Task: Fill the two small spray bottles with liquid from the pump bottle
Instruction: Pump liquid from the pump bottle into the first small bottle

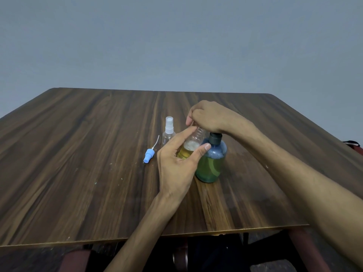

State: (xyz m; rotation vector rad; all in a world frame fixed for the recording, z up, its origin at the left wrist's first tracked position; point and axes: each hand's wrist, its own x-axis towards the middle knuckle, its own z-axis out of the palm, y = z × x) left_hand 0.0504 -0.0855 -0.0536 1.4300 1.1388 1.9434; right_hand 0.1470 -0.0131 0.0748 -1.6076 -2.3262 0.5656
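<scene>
Just right of the frame's centre, your left hand (176, 165) curled its thumb and fingers round an open small spray bottle (191, 147), tilted and partly filled with yellow liquid. Your right hand (208, 118) sat above it, fingers curled down over the pump bottle (213, 163) top; the pump head was hidden, so I cannot tell how they gripped it. To the left stood the second spray bottle (169, 132), capped and empty, with a blue sprayer cap (148, 155) lying on the wooden table (78, 154)
</scene>
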